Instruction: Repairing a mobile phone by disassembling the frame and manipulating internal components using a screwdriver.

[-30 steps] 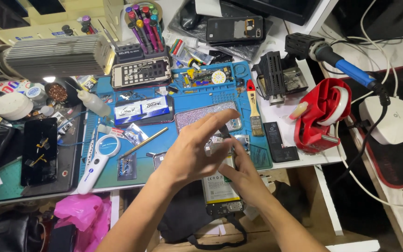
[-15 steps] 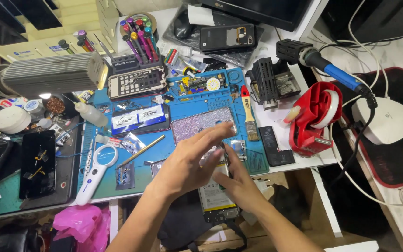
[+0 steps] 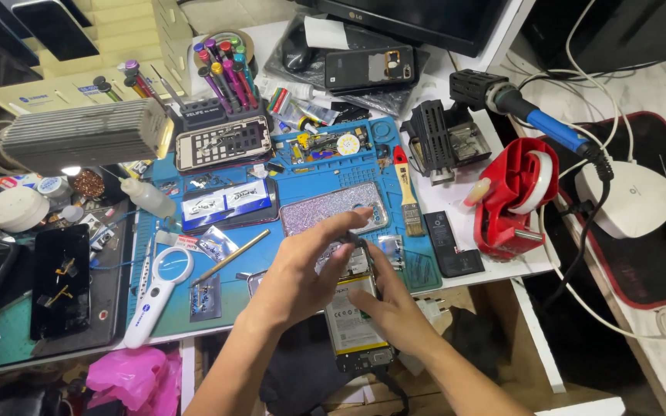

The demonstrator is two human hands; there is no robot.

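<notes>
Nearest the camera, at the surface's front edge, an opened phone (image 3: 354,320) with its battery showing is held between both hands: the left hand (image 3: 298,273) curls its fingers over the top end, the right hand (image 3: 395,304) grips the side. Beyond lies a blue work mat (image 3: 287,231) with a glittery phone case (image 3: 325,208) and a magnifier (image 3: 159,289). Farther back, a black rack (image 3: 213,108) holds coloured screwdrivers (image 3: 225,73). To the right stand a red tape dispenser (image 3: 522,192) and a soldering iron (image 3: 537,115).

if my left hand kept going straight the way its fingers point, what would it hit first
Probably the glittery phone case on the blue mat: your left hand points up-right at it, just past its fingertips. Depth is unclear.
</notes>
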